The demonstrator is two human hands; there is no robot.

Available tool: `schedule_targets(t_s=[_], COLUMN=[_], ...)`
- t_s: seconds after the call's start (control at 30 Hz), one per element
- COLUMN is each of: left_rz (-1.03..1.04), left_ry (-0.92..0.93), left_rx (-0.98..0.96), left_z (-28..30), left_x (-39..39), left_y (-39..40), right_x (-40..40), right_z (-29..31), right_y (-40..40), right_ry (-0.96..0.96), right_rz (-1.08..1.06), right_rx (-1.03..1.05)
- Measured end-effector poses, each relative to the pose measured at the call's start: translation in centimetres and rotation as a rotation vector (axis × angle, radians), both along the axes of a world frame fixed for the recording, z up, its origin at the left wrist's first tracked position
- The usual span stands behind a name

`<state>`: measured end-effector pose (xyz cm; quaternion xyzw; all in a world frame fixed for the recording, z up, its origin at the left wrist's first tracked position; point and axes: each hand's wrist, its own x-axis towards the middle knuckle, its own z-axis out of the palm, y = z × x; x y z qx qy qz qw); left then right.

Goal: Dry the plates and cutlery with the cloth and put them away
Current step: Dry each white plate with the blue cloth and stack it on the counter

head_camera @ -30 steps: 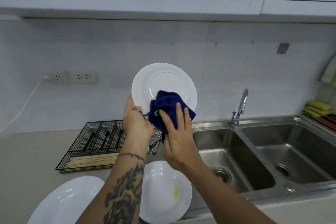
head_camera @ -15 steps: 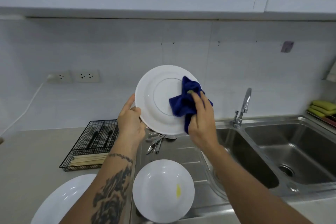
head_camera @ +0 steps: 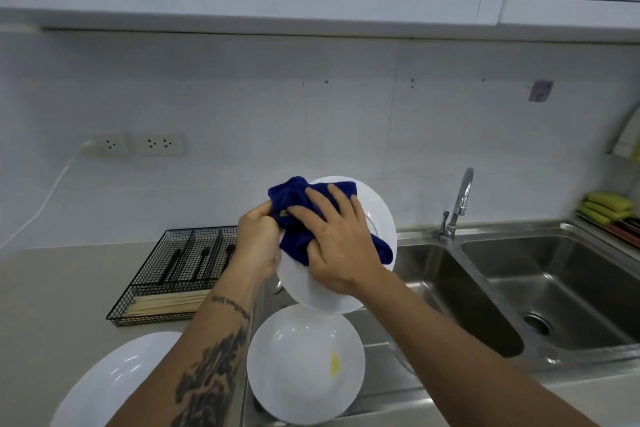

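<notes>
Fingers [head_camera: 323,204] of the right hand [head_camera: 341,243] spread flat, pressing the blue cloth [head_camera: 294,218] against a tilted white plate [head_camera: 346,291] at frame centre; the left hand [head_camera: 258,241] grips that plate's left rim. At centre left, a black wire tray [head_camera: 173,274] holds dark cutlery and pale sticks. On the grey bench [head_camera: 52,305], another plate [head_camera: 114,381] lies lower left; a third [head_camera: 294,364] sits beside the steel sink [head_camera: 485,288].

A round white ceramic plate [head_camera: 375,243] is held tilted above the draining board, a crumpled dark blue cloth [head_camera: 298,218] pressed on its face; two more white plates [head_camera: 304,367] lie below, apparently flat.
</notes>
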<state>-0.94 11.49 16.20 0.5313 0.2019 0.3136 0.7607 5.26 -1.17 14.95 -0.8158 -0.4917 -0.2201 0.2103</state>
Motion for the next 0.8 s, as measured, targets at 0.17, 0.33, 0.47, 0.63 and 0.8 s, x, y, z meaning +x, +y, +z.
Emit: schedule_targets(t_s=[0.17, 0.33, 0.47, 0.63, 0.8], left_rz=[0.098, 0.163, 0.150, 0.087, 0.141], left_ry=[0.090, 0.057, 0.101, 0.115, 0.162], left_rx=[0.037, -0.027, 0.002, 0.040, 0.078], left_z=[-0.2, -0.4, -1.2, -1.9, -2.2], left_x=[-0.8, -1.8, -1.4, -0.2, -1.5], left_y=[1.1, 2.5, 2.0, 0.5, 1.6], right_x=[3.5, 5.2, 4.7, 2.7, 4.1], right_z=[0.5, -1.9, -2.2, -1.3, -3.8], right_y=[-0.3, -2.3, -1.4, 0.3, -1.6], right_ry=[0.059, 0.456, 0.455, 0.143, 0.317], right_rz=[-0.042, -0.061, -0.055, -0.008, 0.017], right_rx=[0.100, 0.342, 0.359, 0.157, 0.214])
